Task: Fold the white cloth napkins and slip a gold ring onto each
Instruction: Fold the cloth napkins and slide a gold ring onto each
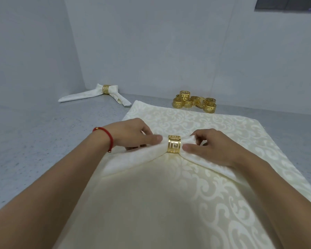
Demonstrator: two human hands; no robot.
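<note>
The grey desk [34, 141] is carrying everything in view, with the working area lying directly in front of the person. A large patterned cloth [214, 126] is lying spread flat on the desk and is serving as the work surface; it appears to be the next napkin awaiting folding, though that is a judgement.

On top of it the folded napkin [151, 155] is lying with its two tails running back towards the person, bunched at the middle so the band can sit there. The left hand [131, 133] is pinching the gathered cloth just left of the band, and the right hand [210, 148] is pinching the cloth touching its right side, evidently steadying both ends while the band is being centred.

A finished napkin [97, 95] is lying well apart at the far left, set aside out of the way. The spare rings [196, 102] are sitting heaped beyond the far edge of the cloth, within reach.

The gold ring [174, 143] is sitting around the napkin, between the two hands.
</note>
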